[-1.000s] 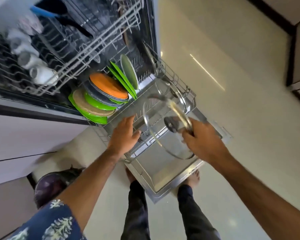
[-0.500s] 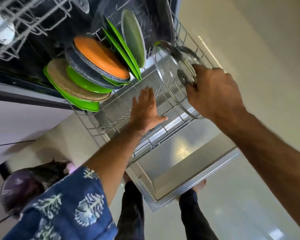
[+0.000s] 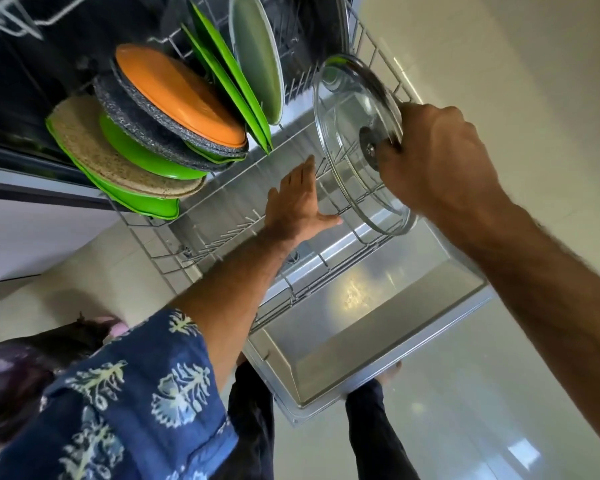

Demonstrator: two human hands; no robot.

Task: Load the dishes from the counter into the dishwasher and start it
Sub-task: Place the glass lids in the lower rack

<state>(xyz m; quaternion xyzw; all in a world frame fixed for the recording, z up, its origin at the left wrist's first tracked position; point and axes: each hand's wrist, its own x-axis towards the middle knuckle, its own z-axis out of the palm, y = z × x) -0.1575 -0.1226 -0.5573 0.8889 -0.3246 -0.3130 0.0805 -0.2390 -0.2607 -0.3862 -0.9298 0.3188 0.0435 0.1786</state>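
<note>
Right hand [image 3: 440,161] grip closed on the knob of the round glass lid [image 3: 354,140], upright at centre right over the wire lower rack [image 3: 174,251]; left hand [image 3: 297,202] flat, open. Loading step; next, seat lid between tines.

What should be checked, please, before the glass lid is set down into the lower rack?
1. Grip: right hand holds the glass lid by its knob. Ok.
2. Lid on edge, over the lower rack. Ok.
3. Room beside the lid: the pale green plate stands apart from it. Ok.
4. Left hand lies flat over the tines near the lid's path. Not ok.
5. Rim lined up between tines: cannot tell.
6. Dishwasher door fully down. Ok.
</note>
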